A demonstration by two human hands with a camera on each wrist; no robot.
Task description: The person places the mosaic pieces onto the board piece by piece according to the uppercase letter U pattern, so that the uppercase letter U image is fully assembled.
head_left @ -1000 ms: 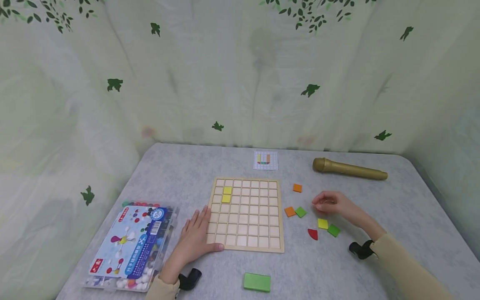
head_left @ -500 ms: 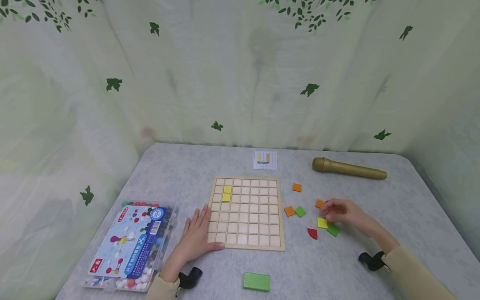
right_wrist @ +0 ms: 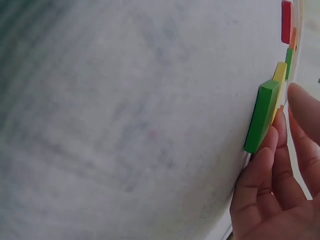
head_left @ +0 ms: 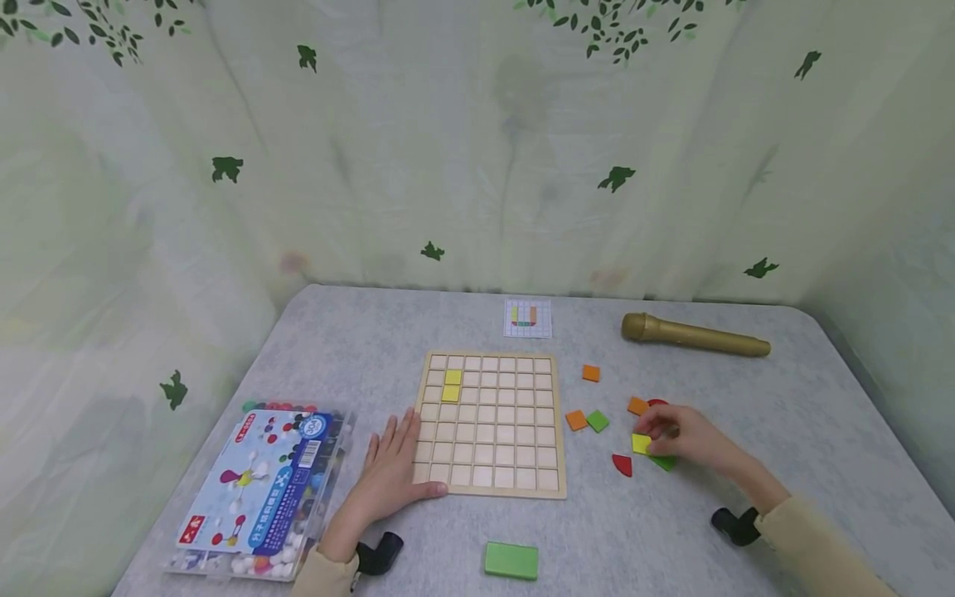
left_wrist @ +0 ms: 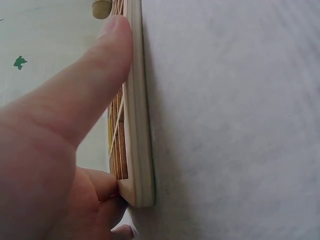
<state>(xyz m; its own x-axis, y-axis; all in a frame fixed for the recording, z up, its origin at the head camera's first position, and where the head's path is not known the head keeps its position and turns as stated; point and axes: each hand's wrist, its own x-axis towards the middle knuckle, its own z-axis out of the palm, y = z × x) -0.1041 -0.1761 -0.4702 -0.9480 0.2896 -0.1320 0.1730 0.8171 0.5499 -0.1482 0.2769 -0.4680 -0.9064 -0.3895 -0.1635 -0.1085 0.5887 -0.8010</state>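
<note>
A wooden grid board [head_left: 488,424] lies mid-table with two yellow tiles [head_left: 452,385] set in its upper left cells. My left hand [head_left: 394,468] lies flat at the board's front-left corner, and its thumb [left_wrist: 85,100] runs along the board's edge [left_wrist: 137,125]. My right hand [head_left: 656,438] is right of the board, fingertips curled onto a loose yellow tile [head_left: 640,444]. A green tile [head_left: 664,463] sits partly under that hand. In the right wrist view the green tile [right_wrist: 261,117] and yellow tile [right_wrist: 279,75] sit just beyond my fingers [right_wrist: 272,165].
Loose around the right hand are orange tiles [head_left: 591,373] [head_left: 575,420] [head_left: 637,405], a green tile [head_left: 598,421] and a red quarter piece [head_left: 622,465]. A gold cylinder [head_left: 694,336] and a pattern card [head_left: 528,318] lie at the back. A green block [head_left: 511,560] and a plastic toy box [head_left: 261,489] are in front.
My right hand has moved toward me, from beside an orange tile down onto the yellow tile. That orange tile now lies uncovered. The left hand has not moved.
</note>
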